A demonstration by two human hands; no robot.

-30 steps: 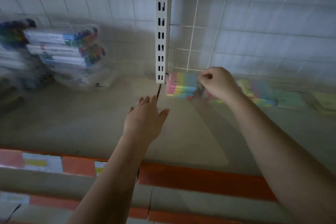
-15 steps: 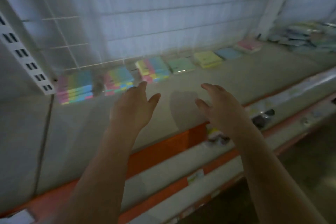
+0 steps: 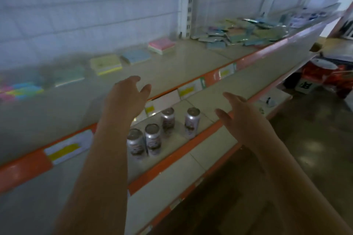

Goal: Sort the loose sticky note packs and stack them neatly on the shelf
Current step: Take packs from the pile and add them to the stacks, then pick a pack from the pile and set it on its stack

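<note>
Head view. Both hands are raised in front of the shelf [image 3: 172, 66], palms down, and neither holds anything. The left hand [image 3: 125, 99] has its fingers spread and loosely extended over the front part of the shelf, touching nothing that can be seen. The right hand [image 3: 240, 116] is likewise open, fingers relaxed and slightly bent, above the orange front edge of the lower shelf [image 3: 191, 145].

Sticky note packs stand in a row along the back of the shelf, apart from one another. Counted from the right: one pink stack [image 3: 162, 45], one blue stack [image 3: 136, 57], one yellow stack [image 3: 106, 64], one green stack [image 3: 69, 77], and one striped multicolour stack [image 3: 21, 90] at the far left edge. The left end of the row is blurred, so the count there is uncertain.

Further right, past the white slotted upright [image 3: 188, 2], a loose pile of packs [image 3: 238, 33] lies scattered on the same shelf, overlapping and at mixed angles; the number cannot be counted.

On the lower shelf stand four cans [image 3: 163, 131], upright, two nearer the front and two behind, close together.

Price labels [image 3: 65, 148] with yellow strips are fixed along the orange shelf edge; at least four show.

At the far right, on the floor [image 3: 315, 139], a red container [image 3: 324, 74] is partly in view.
</note>
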